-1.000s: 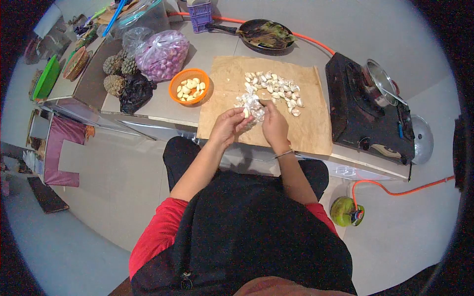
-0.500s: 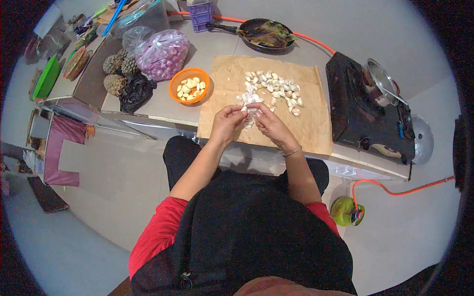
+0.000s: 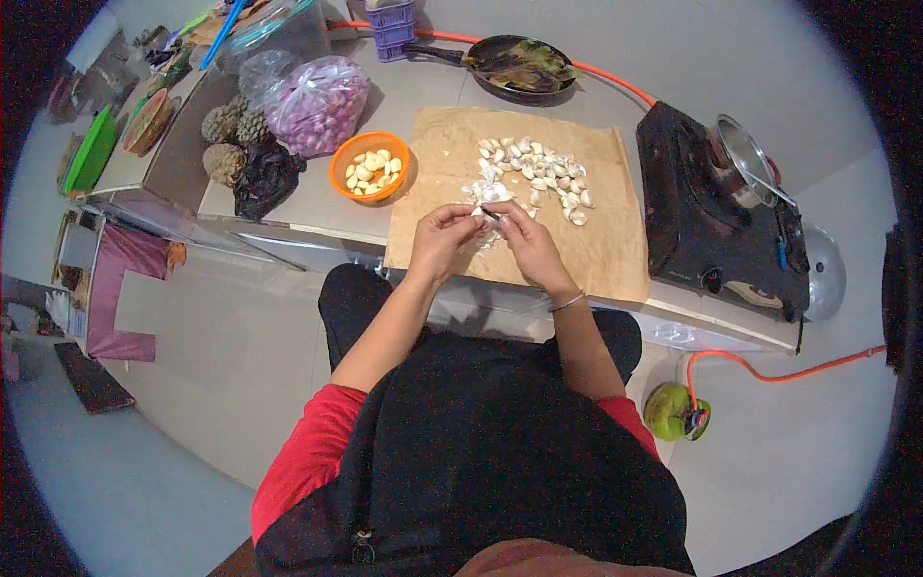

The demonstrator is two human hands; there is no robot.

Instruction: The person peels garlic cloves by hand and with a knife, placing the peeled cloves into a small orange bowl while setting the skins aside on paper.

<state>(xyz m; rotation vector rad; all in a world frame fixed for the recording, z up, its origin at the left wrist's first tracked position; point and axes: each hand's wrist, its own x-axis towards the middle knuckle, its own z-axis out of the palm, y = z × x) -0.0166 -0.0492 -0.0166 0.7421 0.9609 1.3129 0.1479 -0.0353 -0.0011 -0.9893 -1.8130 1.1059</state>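
Above the brown paper sheet (image 3: 606,260), my left hand (image 3: 444,242) pinches a small white garlic clove (image 3: 478,211). My right hand (image 3: 531,248) is closed at its fingertips on a small dark thing, perhaps a knife, against the clove. White garlic skins (image 3: 486,189) lie just beyond my fingers. Unpeeled garlic cloves (image 3: 548,173) are spread over the paper behind my right hand. An orange basket (image 3: 335,173) to the left of the paper holds several peeled cloves.
A black stove (image 3: 683,212) with a metal pot (image 3: 742,154) stands at the right. Behind the paper is a black pan (image 3: 519,69). A bag of shallots (image 3: 322,106) and a black plastic bag (image 3: 264,183) are at the left. A green gas cylinder (image 3: 668,412) stands below.
My right hand's fingers have shifted slightly, and a dark thing now shows between the fingertips. My left hand has barely moved.
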